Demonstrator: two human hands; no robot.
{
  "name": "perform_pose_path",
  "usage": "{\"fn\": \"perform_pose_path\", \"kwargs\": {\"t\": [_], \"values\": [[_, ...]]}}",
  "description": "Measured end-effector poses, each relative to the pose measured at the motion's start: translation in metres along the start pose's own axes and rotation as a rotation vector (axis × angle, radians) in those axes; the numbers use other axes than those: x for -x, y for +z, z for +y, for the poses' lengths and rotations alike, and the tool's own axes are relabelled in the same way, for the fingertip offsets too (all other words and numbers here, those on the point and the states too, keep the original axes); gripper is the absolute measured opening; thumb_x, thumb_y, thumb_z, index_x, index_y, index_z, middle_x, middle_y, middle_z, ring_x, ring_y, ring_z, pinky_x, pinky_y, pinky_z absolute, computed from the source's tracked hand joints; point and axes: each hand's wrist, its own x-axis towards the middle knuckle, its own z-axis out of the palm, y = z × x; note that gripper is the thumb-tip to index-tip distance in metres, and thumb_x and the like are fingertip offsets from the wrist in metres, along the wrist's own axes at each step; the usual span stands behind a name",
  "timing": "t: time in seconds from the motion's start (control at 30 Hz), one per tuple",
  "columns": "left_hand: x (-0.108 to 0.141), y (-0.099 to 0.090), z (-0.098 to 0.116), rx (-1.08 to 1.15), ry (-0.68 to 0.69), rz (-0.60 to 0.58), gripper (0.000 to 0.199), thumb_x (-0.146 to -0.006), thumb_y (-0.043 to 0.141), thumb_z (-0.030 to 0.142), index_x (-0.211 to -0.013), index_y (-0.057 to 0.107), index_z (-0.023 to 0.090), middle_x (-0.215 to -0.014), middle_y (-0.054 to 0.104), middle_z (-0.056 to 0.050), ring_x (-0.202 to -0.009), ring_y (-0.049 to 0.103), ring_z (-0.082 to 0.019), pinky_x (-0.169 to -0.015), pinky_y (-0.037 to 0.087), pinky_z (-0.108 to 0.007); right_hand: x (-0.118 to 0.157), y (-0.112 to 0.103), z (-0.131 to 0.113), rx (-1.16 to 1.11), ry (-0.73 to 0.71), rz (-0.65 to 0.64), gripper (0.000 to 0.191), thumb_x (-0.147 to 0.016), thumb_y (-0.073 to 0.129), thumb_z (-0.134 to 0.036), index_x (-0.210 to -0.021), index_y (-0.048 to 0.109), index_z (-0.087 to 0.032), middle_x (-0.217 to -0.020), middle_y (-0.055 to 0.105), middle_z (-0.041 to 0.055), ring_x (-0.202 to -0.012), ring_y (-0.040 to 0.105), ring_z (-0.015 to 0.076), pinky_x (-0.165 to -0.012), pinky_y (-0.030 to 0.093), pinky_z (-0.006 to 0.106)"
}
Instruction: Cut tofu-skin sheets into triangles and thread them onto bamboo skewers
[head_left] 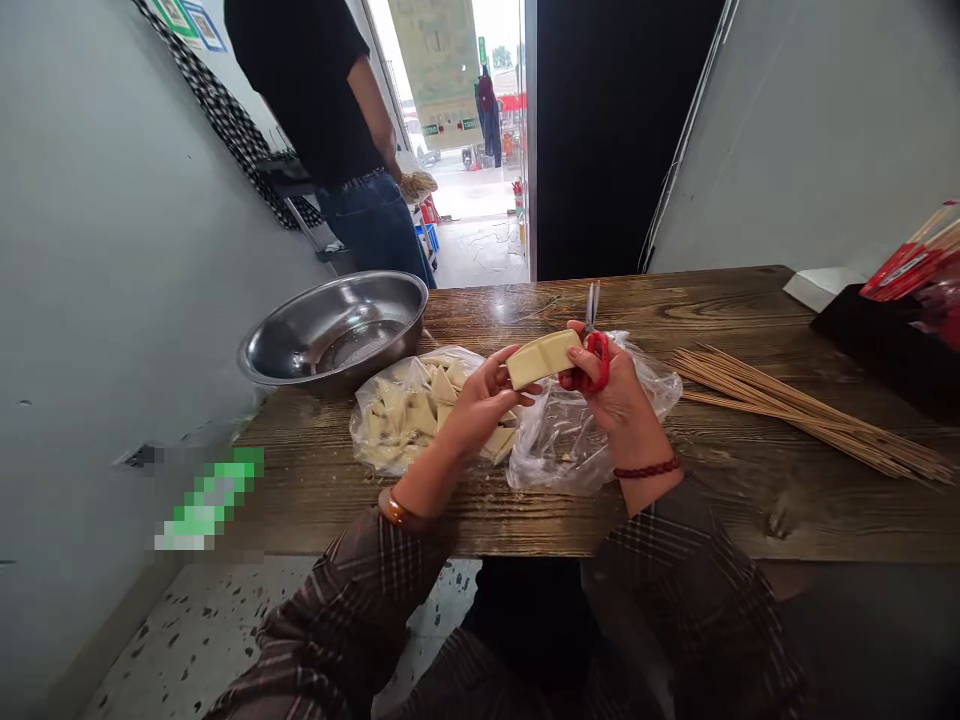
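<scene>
Near frame centre, the left hand (pixel 480 398) pinches the left end of the slab (pixel 541 361); the right hand (pixel 616 392) pinches its right end and holds the scissors (pixel 598 368), blades upward. Pieces (pixel 421 415) lie in the bag (pixel 363 425), left of centre.

Overexposed daylight fills the doorway (pixel 480 235); glare whitens the worktop (pixel 720 310) near its far edge; shadow lies below its near edge; a green patch (pixel 217 497) by its left edge is pixelated.
</scene>
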Motion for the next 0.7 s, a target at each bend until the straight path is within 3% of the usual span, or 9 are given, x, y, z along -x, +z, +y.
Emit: {"fn": "perform_pose_path", "kwargs": {"t": [0.07,0.17,0.4,0.7], "values": [[0.004,-0.002,0.007,0.229,-0.076,-0.032,0.065,-0.070,0.072,0.017,-0.132,0.053,0.019,-0.116,0.068,-0.010,-0.090,0.071,-0.020,-0.077,0.057,-0.031,0.001,0.002,0.000,0.022,-0.015,0.011,0.045,-0.067,0.078,-0.028,-0.109,0.063,-0.023,-0.083,0.063,-0.0051,-0.052,0.054,0.0059,-0.046,0.048,0.019],[0.006,-0.005,0.013,0.381,-0.147,-0.015,0.058,-0.070,0.078,0.022,-0.124,0.058,0.018,-0.112,0.069,-0.009,-0.084,0.072,-0.018,-0.072,0.058,-0.029,0.003,0.007,0.001,0.056,-0.040,0.028,0.046,-0.066,0.079,-0.028,-0.109,0.065,-0.024,-0.085,0.063,-0.0051,-0.055,0.055,0.0058,-0.046,0.049,0.019],[0.011,-0.009,0.001,0.399,-0.213,0.059,0.047,-0.065,0.087,0.029,-0.101,0.061,0.015,-0.085,0.069,-0.003,-0.065,0.068,-0.013,-0.057,0.056,-0.024,0.013,0.015,0.005,0.215,-0.038,-0.023,0.048,-0.068,0.080,-0.029,-0.114,0.067,-0.027,-0.089,0.065,-0.0034,-0.062,0.057,0.0077,-0.050,0.051,0.019],[0.017,-0.017,0.007,0.426,-0.115,0.219,0.046,-0.060,0.089,0.033,-0.090,0.060,0.014,-0.082,0.069,-0.001,-0.065,0.065,-0.011,-0.058,0.054,-0.021,0.007,0.004,0.014,0.293,-0.002,0.047,0.051,-0.071,0.080,-0.040,-0.117,0.064,-0.024,-0.079,0.068,-0.0028,-0.060,0.062,0.0088,-0.052,0.050,0.020]]}}
